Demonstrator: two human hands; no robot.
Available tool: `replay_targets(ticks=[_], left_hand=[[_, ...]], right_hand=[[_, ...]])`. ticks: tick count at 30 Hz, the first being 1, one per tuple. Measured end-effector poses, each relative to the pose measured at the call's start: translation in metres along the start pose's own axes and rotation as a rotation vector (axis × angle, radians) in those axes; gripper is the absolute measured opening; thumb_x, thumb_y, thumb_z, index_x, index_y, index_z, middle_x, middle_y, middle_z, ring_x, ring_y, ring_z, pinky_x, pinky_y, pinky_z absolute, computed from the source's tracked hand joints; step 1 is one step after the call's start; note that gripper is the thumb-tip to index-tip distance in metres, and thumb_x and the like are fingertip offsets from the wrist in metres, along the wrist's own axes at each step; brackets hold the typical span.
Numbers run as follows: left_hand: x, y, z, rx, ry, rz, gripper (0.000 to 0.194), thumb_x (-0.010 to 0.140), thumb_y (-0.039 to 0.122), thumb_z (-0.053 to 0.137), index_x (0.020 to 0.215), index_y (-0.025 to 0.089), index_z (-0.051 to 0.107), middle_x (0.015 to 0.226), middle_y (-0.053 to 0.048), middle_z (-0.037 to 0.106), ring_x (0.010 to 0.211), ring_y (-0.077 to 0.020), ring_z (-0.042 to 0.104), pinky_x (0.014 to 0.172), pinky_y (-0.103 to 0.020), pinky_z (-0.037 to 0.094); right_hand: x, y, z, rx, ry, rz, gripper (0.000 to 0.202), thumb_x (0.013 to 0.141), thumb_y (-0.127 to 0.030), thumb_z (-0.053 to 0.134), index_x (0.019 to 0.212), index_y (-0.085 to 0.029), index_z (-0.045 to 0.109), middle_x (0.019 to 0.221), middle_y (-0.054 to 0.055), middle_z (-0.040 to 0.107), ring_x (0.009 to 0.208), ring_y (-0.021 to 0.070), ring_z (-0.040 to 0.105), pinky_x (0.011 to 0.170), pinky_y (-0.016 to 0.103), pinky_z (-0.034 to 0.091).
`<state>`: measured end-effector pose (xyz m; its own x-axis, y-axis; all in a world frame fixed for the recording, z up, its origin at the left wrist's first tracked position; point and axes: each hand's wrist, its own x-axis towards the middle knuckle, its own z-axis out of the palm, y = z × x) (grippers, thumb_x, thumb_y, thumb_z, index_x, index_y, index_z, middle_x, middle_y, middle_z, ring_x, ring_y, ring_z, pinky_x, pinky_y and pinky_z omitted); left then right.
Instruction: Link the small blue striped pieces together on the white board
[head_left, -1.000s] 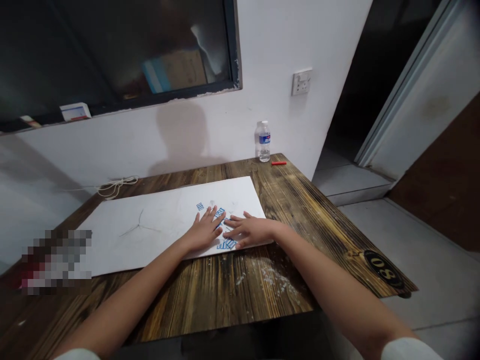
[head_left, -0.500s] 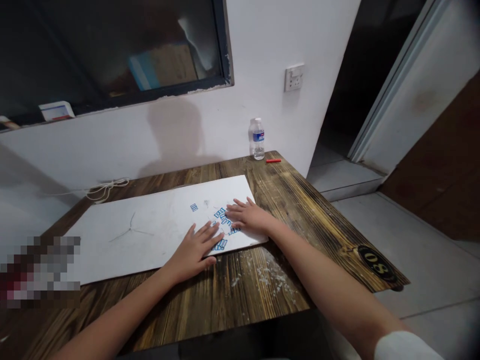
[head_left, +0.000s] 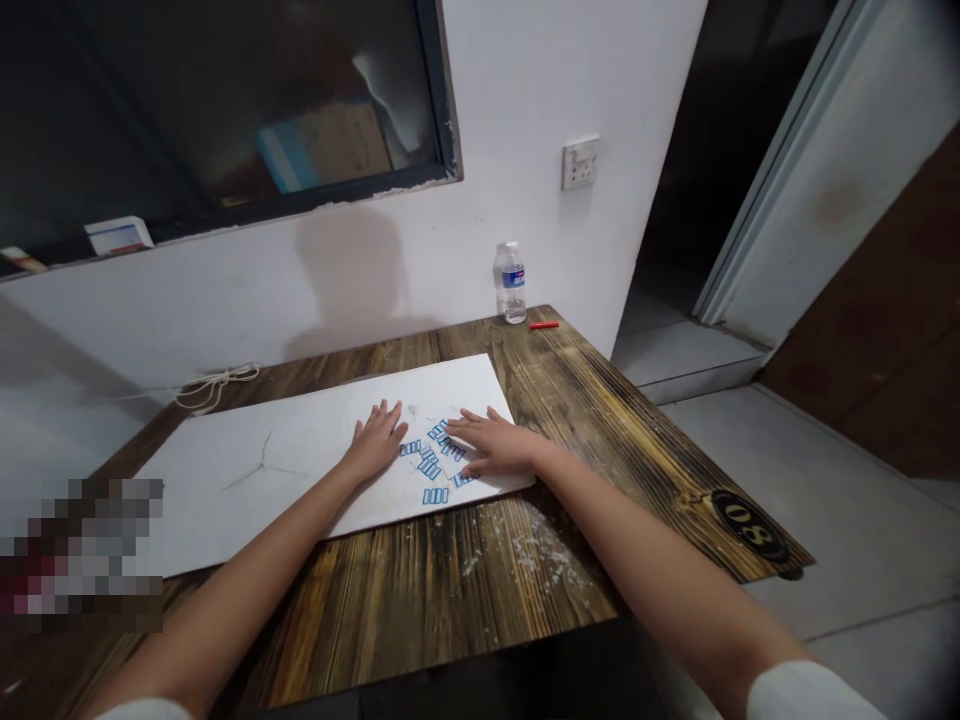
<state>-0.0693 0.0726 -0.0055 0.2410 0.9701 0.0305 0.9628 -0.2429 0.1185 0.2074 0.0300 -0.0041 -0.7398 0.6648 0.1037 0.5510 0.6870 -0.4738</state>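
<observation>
A white board [head_left: 300, 440] lies flat on the wooden table, with a faint dark three-armed line mark on its left half. Several small white pieces with blue stripes [head_left: 436, 495] lie scattered at its right end; I cannot tell exactly what they are. My left hand [head_left: 377, 437] rests palm down on the board, fingers stretched, its thumb side against one striped piece. Across from it, my right hand [head_left: 491, 442] lies flat with spread fingers at the board's right end, partly covering some of the pieces.
At the table's back corner stand a clear plastic bottle [head_left: 513, 285] and, beside it, a red pen-like stick [head_left: 544, 325]. A coiled white cable [head_left: 217, 385] lies at the back left. White flecks and a round number plate [head_left: 750, 523] mark the wooden table [head_left: 420, 600].
My left hand has moved up and left across the board, uncovering striped pieces near the front edge. A striped piece now lies beside its thumb. My right hand has barely shifted.
</observation>
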Motion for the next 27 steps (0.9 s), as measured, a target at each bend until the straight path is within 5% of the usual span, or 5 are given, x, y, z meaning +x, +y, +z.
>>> replay_targets(ticks=[3,7,15,22,27], left_hand=[[0.024,0.013,0.001,-0.143,-0.014,0.004,0.062,0.093,0.049,0.011,0.144,0.017,0.022,0.150,-0.014,0.020,0.139,-0.0286,0.010,0.107,-0.057,0.006],[0.028,0.038,0.005,-0.286,-0.072,0.249,0.057,0.094,0.046,0.010,0.141,0.021,0.030,0.147,-0.008,0.030,0.138,-0.0237,0.016,0.110,-0.051,0.007],[-0.024,0.060,-0.005,-0.303,-0.160,0.665,0.052,0.093,0.049,0.022,0.133,0.024,0.046,0.142,-0.006,0.040,0.134,-0.0226,0.029,0.111,-0.044,0.016],[-0.093,0.052,-0.029,-0.042,-0.113,0.779,0.043,0.091,0.043,0.039,0.132,0.032,0.045,0.142,-0.001,0.040,0.134,-0.0234,0.028,0.110,-0.046,0.015],[-0.114,0.024,-0.028,0.032,-0.129,0.688,0.044,0.092,0.041,0.038,0.135,0.034,0.041,0.142,0.000,0.040,0.133,-0.0226,0.031,0.108,-0.045,0.021]], right_hand=[[0.001,0.000,0.001,-0.012,0.031,0.028,0.089,0.074,-0.059,0.058,0.145,-0.026,0.016,0.152,0.008,0.015,0.140,0.0267,0.004,0.110,0.054,0.002],[0.003,0.001,0.003,-0.051,0.090,0.091,0.104,0.068,-0.065,0.060,0.147,-0.023,0.006,0.153,0.009,0.002,0.139,0.0291,-0.004,0.109,0.055,0.001],[0.007,0.006,0.007,-0.098,0.188,0.194,0.105,0.067,-0.064,0.061,0.147,-0.020,0.009,0.153,0.012,0.000,0.139,0.0311,-0.005,0.108,0.057,0.005],[0.004,0.007,0.000,-0.106,0.228,0.123,0.045,0.089,-0.042,0.046,0.131,-0.024,0.047,0.143,0.011,0.037,0.134,0.0279,0.026,0.104,0.056,0.019],[0.000,0.004,-0.011,-0.157,0.239,0.034,0.031,0.090,-0.035,0.048,0.085,-0.016,0.071,0.096,0.011,0.068,0.095,0.0215,0.057,0.086,0.035,0.038]])
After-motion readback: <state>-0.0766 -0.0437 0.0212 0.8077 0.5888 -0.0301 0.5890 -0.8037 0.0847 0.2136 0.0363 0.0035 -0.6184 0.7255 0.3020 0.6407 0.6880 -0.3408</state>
